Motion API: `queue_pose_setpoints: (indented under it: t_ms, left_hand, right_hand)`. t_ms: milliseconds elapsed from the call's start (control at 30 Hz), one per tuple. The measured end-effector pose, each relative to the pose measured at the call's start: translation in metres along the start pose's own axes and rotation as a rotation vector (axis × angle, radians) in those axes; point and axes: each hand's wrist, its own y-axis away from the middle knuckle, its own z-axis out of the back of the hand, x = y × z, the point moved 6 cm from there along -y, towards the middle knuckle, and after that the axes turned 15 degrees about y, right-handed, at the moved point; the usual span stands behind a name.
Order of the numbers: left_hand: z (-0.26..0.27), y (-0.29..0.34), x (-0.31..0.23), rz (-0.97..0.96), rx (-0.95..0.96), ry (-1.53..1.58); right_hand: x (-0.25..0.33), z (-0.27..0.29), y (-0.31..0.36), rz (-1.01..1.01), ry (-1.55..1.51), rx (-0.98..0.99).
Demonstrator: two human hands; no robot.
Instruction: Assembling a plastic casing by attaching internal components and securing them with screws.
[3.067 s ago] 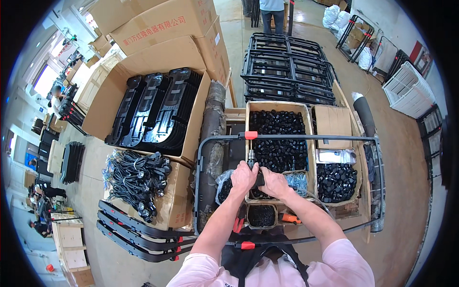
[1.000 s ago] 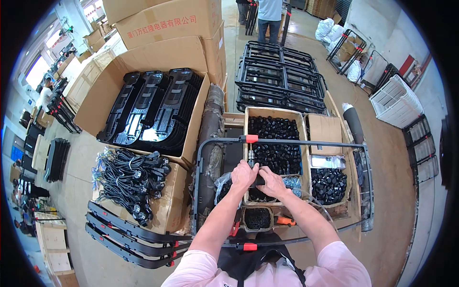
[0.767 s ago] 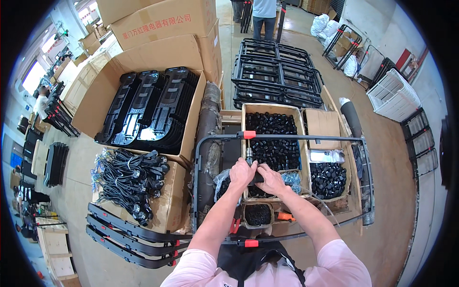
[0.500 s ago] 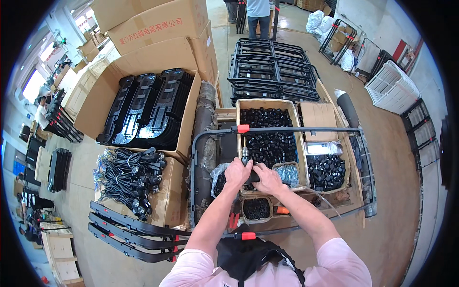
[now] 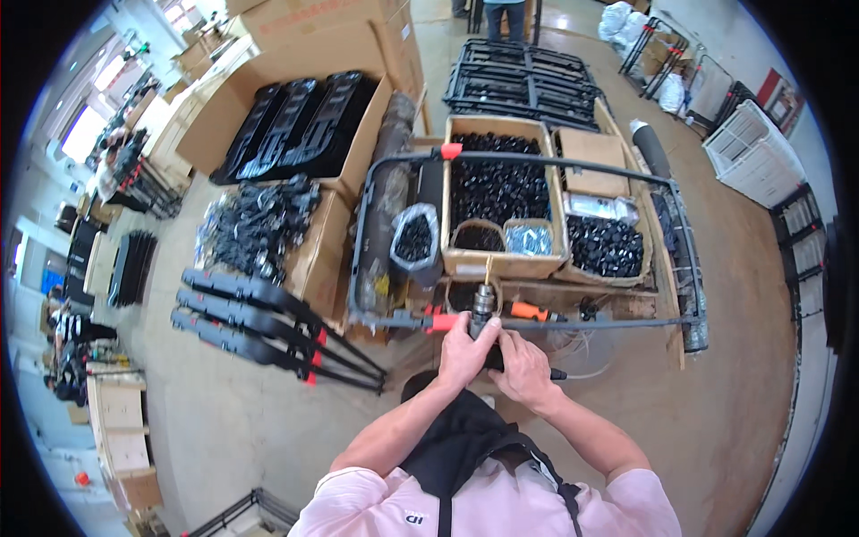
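Note:
My left hand (image 5: pixel 461 351) and my right hand (image 5: pixel 523 365) are closed together around a power drill (image 5: pixel 484 304), whose silver chuck points away from me. The drill sits at the near bar of a black tube frame (image 5: pixel 573 324), right beside a red connector (image 5: pixel 440 322) on that bar. The drill's body is mostly hidden under my fingers. An orange-handled tool (image 5: pixel 530 311) lies just beyond my right hand.
Inside the frame stand cardboard boxes of small black parts (image 5: pixel 497 188) and a bag of black pieces (image 5: pixel 414 240). To the left are a box of black cables (image 5: pixel 259 224), long black bars with red ends (image 5: pixel 259 327) and a big box of black panels (image 5: pixel 295 125). Black racks (image 5: pixel 528 76) lie farther off.
My hands have drawn back from over the parts boxes toward my body, down to the frame's near bar. The drill's chuck now shows between them.

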Motion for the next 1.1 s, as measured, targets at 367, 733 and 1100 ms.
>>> queue_pose_setpoints:
  t_ms: [367,733,1100]
  left_hand:
    - [0.069,0.124,0.148,0.197,-0.186,0.075]
    - [0.114,0.078,0.16,0.163,-0.214,-0.048]
    - [0.115,0.071,0.148,0.263,-0.132,-0.016]
  right_hand:
    - [0.068,-0.101,0.116,0.078,-0.131,0.309]
    - [0.094,-0.131,0.075,0.001,-0.129,0.358]
    - [0.096,-0.134,0.063,-0.06,-0.109,0.408]
